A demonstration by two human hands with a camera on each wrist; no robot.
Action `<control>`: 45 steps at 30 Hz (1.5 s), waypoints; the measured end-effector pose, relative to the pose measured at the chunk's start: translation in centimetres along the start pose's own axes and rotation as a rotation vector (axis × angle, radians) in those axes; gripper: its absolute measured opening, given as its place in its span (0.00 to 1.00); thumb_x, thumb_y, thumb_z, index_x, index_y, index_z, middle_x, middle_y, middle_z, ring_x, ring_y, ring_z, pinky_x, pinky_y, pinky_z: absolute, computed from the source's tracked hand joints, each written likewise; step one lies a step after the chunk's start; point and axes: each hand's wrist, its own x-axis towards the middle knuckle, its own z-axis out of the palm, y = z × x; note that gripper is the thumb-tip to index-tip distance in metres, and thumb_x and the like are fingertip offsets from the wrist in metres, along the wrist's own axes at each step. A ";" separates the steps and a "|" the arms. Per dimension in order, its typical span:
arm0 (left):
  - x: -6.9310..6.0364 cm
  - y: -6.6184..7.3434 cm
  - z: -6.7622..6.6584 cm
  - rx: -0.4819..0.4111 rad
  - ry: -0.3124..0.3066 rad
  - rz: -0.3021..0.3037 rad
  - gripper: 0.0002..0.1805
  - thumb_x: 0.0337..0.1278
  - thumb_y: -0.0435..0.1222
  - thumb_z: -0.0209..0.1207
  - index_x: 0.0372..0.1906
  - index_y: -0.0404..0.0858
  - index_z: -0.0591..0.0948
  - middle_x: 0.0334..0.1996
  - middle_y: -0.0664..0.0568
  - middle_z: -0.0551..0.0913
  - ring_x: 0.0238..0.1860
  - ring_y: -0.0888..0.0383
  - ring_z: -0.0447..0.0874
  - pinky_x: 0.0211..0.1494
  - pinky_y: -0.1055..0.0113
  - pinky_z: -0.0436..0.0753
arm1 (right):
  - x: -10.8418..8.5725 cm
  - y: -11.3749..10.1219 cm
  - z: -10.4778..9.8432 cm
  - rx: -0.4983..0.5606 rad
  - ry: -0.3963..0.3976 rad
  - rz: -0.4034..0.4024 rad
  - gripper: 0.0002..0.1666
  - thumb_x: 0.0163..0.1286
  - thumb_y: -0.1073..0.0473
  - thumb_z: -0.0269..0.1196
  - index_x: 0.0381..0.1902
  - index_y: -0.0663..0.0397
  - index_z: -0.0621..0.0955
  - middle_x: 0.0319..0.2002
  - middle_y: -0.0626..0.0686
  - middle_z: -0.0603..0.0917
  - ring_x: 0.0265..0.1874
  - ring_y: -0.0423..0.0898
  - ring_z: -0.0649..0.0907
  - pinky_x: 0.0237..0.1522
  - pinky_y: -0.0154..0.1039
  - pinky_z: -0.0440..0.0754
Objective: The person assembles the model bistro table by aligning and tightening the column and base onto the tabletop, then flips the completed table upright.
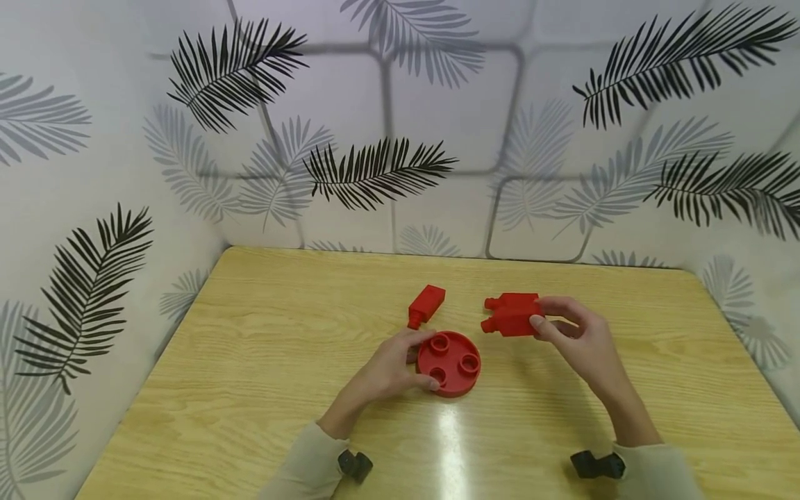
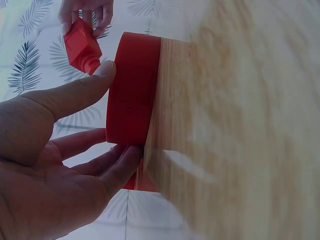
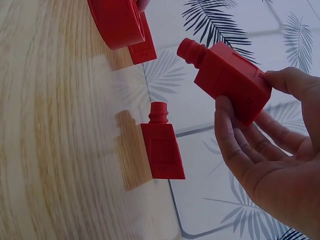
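My left hand (image 1: 390, 368) grips the rim of a round red base (image 1: 459, 378) between thumb and fingers; the base rests on the table with three ring-shaped sockets facing up. In the right wrist view, my right hand (image 3: 275, 145) pinches a red bottle-shaped block (image 3: 232, 80) by its wide end, raised off the table. Its ridged neck points left, towards the base. Below it, a second red bottle-shaped block (image 3: 162, 150) lies on the table. A third such block (image 1: 428, 303) lies just behind the left hand, neck towards the base.
The light wood table (image 1: 262, 333) runs back to a pale wall (image 1: 450, 111) printed with dark and grey feather-like leaves. Glare marks the tabletop in front of the base. Small black devices (image 1: 355, 465) sit at both sleeve cuffs.
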 end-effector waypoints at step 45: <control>0.0 0.0 0.0 -0.041 -0.022 -0.031 0.44 0.46 0.27 0.78 0.72 0.29 0.71 0.59 0.39 0.77 0.60 0.44 0.80 0.64 0.58 0.82 | -0.8 -1.5 4.0 -0.174 -0.250 -0.248 0.22 0.68 0.62 0.72 0.59 0.54 0.84 0.53 0.51 0.86 0.43 0.48 0.87 0.44 0.40 0.90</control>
